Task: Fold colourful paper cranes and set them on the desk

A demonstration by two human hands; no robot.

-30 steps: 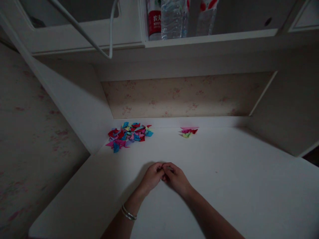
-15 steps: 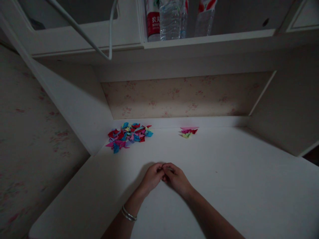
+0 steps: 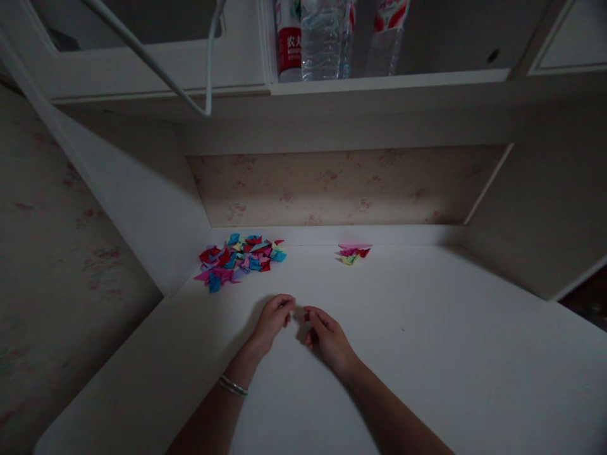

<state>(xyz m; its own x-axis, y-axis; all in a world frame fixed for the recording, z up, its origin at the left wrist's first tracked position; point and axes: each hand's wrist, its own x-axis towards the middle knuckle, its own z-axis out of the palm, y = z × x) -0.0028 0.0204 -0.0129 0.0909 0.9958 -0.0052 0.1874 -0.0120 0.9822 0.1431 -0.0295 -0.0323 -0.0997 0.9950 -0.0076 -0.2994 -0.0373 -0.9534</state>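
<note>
My left hand (image 3: 275, 321), with silver bangles (image 3: 232, 385) at the wrist, rests over the white desk with its fingers curled and thumb drawn in. Close by on the right, my right hand (image 3: 328, 337) has thumb and index finger pinched together. A narrow gap separates the fingertips of the two hands. Whatever either pinch holds is hidden or too small to make out. Beyond my left hand lies a heap of small folded paper pieces (image 3: 241, 260) in red, blue, pink and yellow. A smaller cluster of folded paper (image 3: 354, 253), pink, red and yellow-green, lies by the desk's back edge.
The white desk (image 3: 427, 360) stretches under both hands, with side panels left and right. An overhead shelf (image 3: 389, 82) holds plastic bottles (image 3: 321, 41). A white cable (image 3: 207, 69) hangs at the upper left. Floral wallpaper (image 3: 303, 189) shows behind the desk.
My hands, which met at the fingertips, have come apart. My left hand has moved left and slightly away from me. The whole view has shifted a little. Both paper groups look the same.
</note>
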